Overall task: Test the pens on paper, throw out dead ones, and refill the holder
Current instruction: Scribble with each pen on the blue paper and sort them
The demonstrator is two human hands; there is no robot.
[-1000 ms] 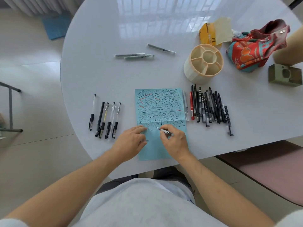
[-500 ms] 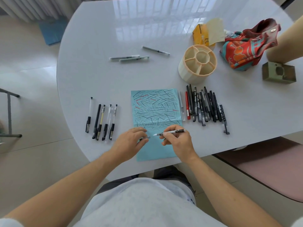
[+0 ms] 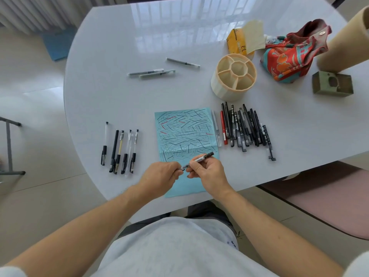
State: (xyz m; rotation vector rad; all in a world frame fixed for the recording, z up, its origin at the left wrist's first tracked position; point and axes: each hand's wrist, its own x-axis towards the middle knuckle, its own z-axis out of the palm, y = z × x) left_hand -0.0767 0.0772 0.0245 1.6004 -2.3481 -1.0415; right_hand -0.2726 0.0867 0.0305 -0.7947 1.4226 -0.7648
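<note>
My right hand holds a white-barrelled pen with a black end, level above the lower part of the blue test paper, which is covered in scribbled lines. My left hand pinches a small dark cap right at the pen's tip. The cream pen holder with several empty compartments stands beyond the paper. Just right of the paper lies a pile of several pens. A row of several capped pens sits to the left, and three pens lie farther back.
A red patterned pouch, a yellow packet, an olive block and a tan tube-like shape crowd the table's far right. A pink chair seat is by the near right edge. The white table ends close to my body.
My right hand stopped writing, lifted the pen off the paper and turned it level. My left hand left the paper and came to the pen's tip.
</note>
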